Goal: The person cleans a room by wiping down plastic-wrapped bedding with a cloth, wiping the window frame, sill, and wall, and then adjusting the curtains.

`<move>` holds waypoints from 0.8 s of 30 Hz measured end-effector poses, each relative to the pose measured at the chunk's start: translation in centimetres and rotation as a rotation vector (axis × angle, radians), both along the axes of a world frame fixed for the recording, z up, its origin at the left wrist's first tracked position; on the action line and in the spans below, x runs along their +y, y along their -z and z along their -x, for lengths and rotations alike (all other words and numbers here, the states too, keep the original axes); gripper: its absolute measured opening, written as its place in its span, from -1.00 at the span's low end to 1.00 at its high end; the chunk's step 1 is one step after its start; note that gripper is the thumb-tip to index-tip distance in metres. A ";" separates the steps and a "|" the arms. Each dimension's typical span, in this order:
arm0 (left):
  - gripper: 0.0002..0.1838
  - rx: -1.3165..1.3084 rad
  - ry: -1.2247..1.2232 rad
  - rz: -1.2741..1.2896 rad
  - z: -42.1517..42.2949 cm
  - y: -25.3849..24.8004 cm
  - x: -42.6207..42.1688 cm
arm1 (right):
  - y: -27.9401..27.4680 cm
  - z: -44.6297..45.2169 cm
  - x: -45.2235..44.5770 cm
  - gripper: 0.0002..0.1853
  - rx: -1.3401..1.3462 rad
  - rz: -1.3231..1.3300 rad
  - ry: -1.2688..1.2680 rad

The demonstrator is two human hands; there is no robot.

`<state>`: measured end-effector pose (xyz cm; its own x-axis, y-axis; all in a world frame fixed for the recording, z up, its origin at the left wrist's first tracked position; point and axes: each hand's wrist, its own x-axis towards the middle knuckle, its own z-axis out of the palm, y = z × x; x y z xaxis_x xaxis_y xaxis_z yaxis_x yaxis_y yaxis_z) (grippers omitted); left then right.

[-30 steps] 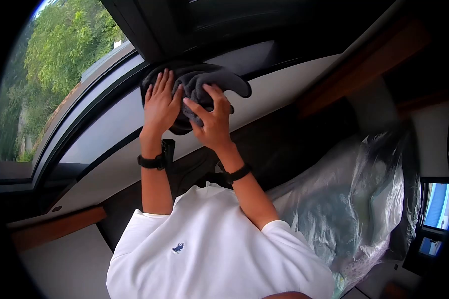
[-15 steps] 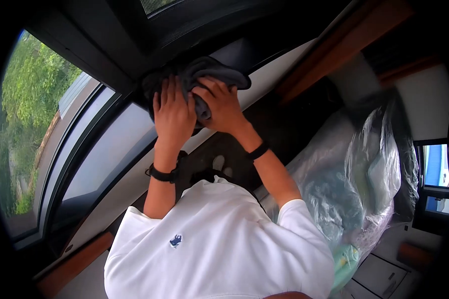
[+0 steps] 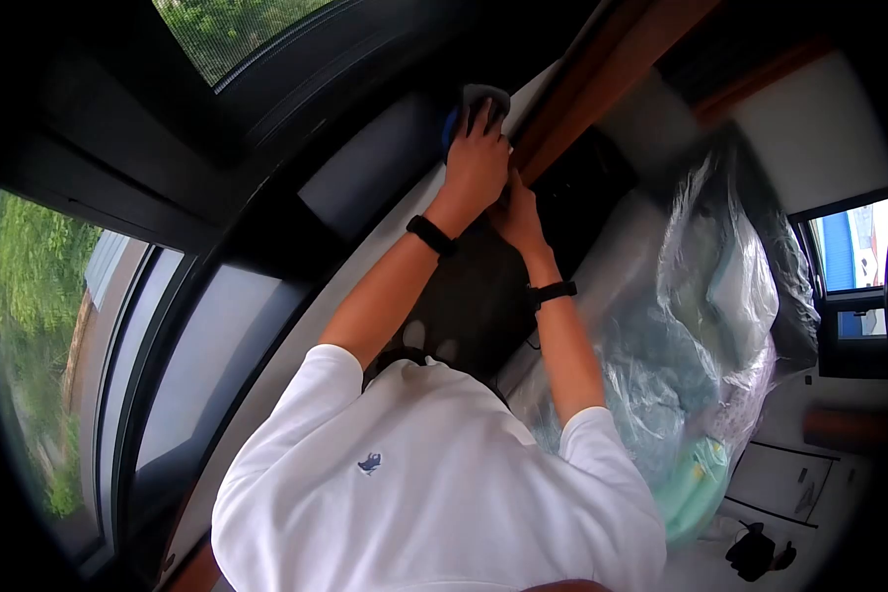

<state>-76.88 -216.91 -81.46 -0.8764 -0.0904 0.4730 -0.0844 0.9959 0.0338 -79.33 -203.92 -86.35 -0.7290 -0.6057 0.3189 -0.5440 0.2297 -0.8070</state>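
Note:
My left hand [image 3: 477, 168] presses a dark grey cloth [image 3: 493, 96], bunched up with a bit of blue at its side, against the pale ledge [image 3: 424, 192] below the window frame. The fingers are bent over the cloth. Just right of it and lower, my right hand [image 3: 519, 219] is beside the reddish-brown wooden edge [image 3: 562, 123]. Its fingers are partly hidden in shadow, so I cannot make out whether they grip anything. A black band circles each wrist.
A large window [image 3: 59, 345] with greenery outside lies left, and a screened pane [image 3: 237, 39] is above. Clear plastic sheeting [image 3: 661, 335] covers a bulky shape at right. A black object [image 3: 752, 551] rests at lower right, beneath a small window [image 3: 853, 242].
Both hands were on the spread, crumpled cloth by the window corner. The left hand has carried it right along the ledge; the right hand has come off it. The view has turned.

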 end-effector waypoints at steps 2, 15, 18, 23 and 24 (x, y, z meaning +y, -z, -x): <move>-0.62 -0.378 0.110 -0.415 -0.7 1.3 0.8 | 0.9 -1.5 1.7 -0.49 -0.096 0.039 0.052; -0.43 -0.810 0.430 -1.765 -2.4 3.4 0.5 | 7.8 -1.1 6.6 -0.57 -1.054 0.204 0.346; -0.49 -0.814 0.409 -1.794 -0.8 4.5 2.0 | 6.5 -0.7 8.2 -0.52 -1.156 0.062 0.189; -0.67 -0.943 0.163 -1.492 5.4 7.5 4.7 | 6.1 5.5 14.5 -0.43 -1.185 0.034 -0.078; -0.68 -0.883 0.088 -1.492 6.4 7.7 4.9 | 6.2 6.4 15.1 -0.43 -1.189 0.041 -0.071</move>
